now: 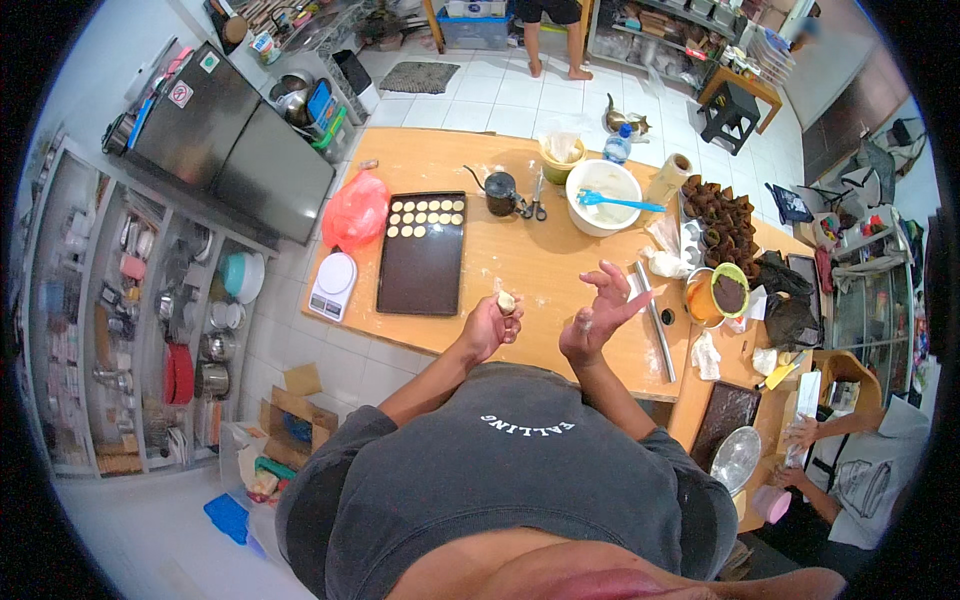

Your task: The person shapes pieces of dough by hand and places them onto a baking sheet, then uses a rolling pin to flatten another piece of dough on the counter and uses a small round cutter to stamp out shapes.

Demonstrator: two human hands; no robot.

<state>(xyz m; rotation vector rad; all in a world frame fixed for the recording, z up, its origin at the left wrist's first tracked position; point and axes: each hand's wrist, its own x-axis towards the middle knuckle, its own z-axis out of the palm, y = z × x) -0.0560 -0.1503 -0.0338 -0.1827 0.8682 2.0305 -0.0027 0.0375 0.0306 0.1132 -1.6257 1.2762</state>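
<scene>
My left hand [490, 326] is closed on a small pale lump of dough [506, 300] above the wooden table's front part [535, 250]. My right hand [600, 315] is raised to its right with fingers spread and nothing held, pale residue on them. Left of my hands lies a dark baking tray [418, 270] with several flat pale rounds in rows at its far end. A white scale [332, 285] sits beside it. A metal rod [660, 336] lies right of my right hand. Farther back stand a white bowl [590, 212] with a blue spatula and a black pot [500, 195].
A pink plastic bag [355, 210], stacked brown cups [718, 220] and bowls [705, 298] crowd the table. A co-worker's hands [798, 435] are at the lower right. Another person's legs [565, 45] and a cat [625, 120] are beyond the table. A fridge [240, 150] stands left.
</scene>
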